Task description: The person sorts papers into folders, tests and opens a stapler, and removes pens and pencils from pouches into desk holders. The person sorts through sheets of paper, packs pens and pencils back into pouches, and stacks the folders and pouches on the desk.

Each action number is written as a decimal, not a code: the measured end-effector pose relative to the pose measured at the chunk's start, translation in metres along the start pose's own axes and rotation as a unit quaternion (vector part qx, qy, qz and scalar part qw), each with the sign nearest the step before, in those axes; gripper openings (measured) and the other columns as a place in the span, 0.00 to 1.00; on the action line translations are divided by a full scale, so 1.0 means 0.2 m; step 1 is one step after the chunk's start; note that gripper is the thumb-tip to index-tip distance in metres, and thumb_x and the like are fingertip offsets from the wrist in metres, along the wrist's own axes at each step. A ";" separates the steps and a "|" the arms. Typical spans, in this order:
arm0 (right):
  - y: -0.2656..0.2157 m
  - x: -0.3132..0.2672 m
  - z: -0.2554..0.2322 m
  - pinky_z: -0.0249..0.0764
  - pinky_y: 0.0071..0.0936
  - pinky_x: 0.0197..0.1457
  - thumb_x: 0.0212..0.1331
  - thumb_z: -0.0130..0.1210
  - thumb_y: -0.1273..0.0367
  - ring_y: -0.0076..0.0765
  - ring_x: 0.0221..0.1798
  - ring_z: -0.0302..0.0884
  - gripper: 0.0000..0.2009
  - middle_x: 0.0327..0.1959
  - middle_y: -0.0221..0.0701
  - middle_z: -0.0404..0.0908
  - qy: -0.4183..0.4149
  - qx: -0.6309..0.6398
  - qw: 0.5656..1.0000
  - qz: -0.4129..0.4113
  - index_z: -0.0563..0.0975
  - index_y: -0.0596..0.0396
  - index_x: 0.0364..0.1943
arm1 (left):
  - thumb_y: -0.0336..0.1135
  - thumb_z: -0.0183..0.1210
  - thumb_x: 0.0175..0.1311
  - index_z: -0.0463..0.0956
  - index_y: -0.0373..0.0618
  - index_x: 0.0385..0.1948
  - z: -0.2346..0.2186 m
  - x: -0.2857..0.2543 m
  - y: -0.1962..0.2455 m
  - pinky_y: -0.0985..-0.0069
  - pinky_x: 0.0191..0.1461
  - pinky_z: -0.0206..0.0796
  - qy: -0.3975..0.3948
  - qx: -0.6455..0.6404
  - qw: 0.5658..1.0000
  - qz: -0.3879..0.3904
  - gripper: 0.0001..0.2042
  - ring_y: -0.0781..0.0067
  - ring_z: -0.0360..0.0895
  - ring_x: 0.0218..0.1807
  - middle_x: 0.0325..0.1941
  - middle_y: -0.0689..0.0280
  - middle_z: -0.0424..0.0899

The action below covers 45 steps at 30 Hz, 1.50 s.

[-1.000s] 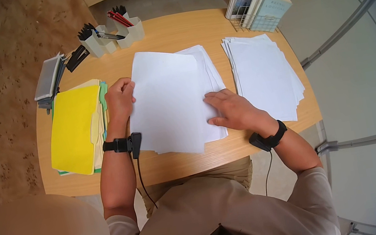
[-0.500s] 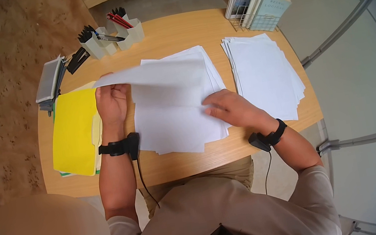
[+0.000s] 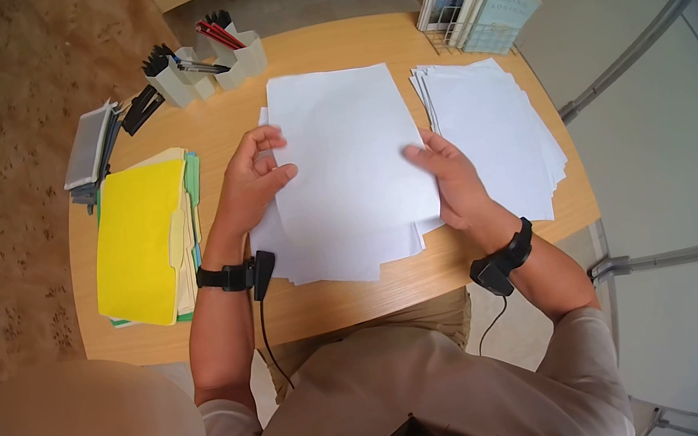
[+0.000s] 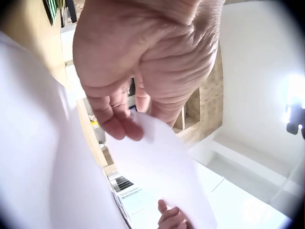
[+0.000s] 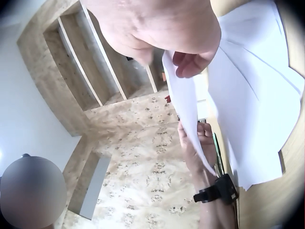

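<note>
A white sheet of paper (image 3: 345,144) is raised over the middle paper stack (image 3: 329,263), upright-lengthwise between both hands. My left hand (image 3: 248,184) pinches its left edge, thumb over the face and fingers curled at the side. In the left wrist view, the fingertips (image 4: 125,131) overlap the edge of the sheet (image 4: 162,157). At the opposite edge my right hand (image 3: 455,173) holds the paper, with the thumb in front and the other fingers partly hidden behind it. The right wrist view shows the sheet (image 5: 183,100) edge-on between thumb and fingers.
Another paper stack (image 3: 493,136) lies to the right. Yellow and green folders (image 3: 143,240) are piled on the left. Pen holders (image 3: 194,82), a black stapler (image 3: 141,110) and grey files (image 3: 89,147) stand at the back left, books in a wire rack (image 3: 495,15) at the back right.
The left hand first lifted and folded the top sheet's left side up. Now the whole sheet is raised and turned straighter, and the right hand has moved from the stack to its right edge.
</note>
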State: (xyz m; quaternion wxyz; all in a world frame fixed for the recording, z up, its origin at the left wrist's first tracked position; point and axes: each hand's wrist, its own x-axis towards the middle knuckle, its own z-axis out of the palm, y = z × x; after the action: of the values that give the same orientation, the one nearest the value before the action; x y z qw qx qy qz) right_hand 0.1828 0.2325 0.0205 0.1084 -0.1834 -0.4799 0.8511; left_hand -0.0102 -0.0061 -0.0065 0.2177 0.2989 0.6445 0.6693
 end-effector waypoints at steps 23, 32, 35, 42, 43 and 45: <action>-0.29 -0.08 -0.54 0.71 0.30 0.68 0.67 0.55 0.78 0.35 0.67 0.71 0.39 0.69 0.41 0.70 0.113 -0.264 0.942 -0.174 0.49 0.55 0.80 | 0.27 0.62 0.66 0.78 0.37 0.51 -0.11 0.04 -0.16 0.82 0.40 0.69 0.060 0.059 0.991 -0.102 0.14 0.82 0.75 0.33 0.33 0.69 0.83; -0.39 -0.26 -0.87 0.80 0.32 0.48 0.62 0.58 0.75 0.36 0.45 0.84 0.33 0.57 0.43 0.80 0.206 -0.580 0.788 0.012 0.66 0.48 0.74 | 0.38 0.71 0.58 0.75 0.38 0.58 -0.12 0.00 -0.07 0.75 0.48 0.72 0.123 0.339 0.930 -0.078 0.27 0.72 0.77 0.43 0.42 0.63 0.79; -0.36 -0.23 -0.92 0.81 0.34 0.49 0.59 0.63 0.69 0.42 0.43 0.84 0.26 0.53 0.47 0.82 0.183 -0.697 0.692 0.021 0.77 0.47 0.64 | 0.38 0.72 0.56 0.76 0.39 0.56 -0.08 0.00 -0.02 0.74 0.45 0.71 0.101 0.373 0.915 -0.113 0.26 0.73 0.77 0.40 0.39 0.63 0.80; -0.32 -0.23 -0.89 0.74 0.49 0.64 0.53 0.67 0.62 0.55 0.62 0.75 0.26 0.60 0.53 0.77 0.234 -0.857 0.446 -0.109 0.80 0.44 0.60 | 0.31 0.61 0.69 0.80 0.37 0.43 -0.18 0.02 -0.12 0.81 0.40 0.67 0.088 0.226 0.966 -0.086 0.08 0.81 0.74 0.33 0.30 0.71 0.80; -0.32 -0.22 -0.86 0.72 0.50 0.66 0.53 0.67 0.62 0.57 0.66 0.71 0.26 0.63 0.54 0.75 0.250 -0.849 0.442 -0.149 0.80 0.45 0.59 | 0.31 0.61 0.69 0.80 0.37 0.43 -0.18 0.03 -0.12 0.81 0.40 0.67 0.091 0.225 0.966 -0.086 0.08 0.81 0.74 0.33 0.30 0.71 0.80; -0.33 -0.21 -0.82 0.70 0.51 0.68 0.53 0.67 0.62 0.59 0.69 0.68 0.25 0.65 0.55 0.72 0.265 -0.838 0.437 -0.189 0.80 0.47 0.59 | 0.34 0.57 0.75 0.79 0.37 0.41 -0.17 0.04 -0.13 0.81 0.40 0.67 0.137 0.061 0.988 -0.048 0.09 0.83 0.72 0.34 0.33 0.71 0.82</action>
State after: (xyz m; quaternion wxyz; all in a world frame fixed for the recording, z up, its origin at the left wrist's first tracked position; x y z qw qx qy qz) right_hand 0.2890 0.3782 0.0077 0.1818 -0.3053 -0.9295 -0.0991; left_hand -0.0421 -0.0241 -0.0311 0.1408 0.1861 0.7214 0.6520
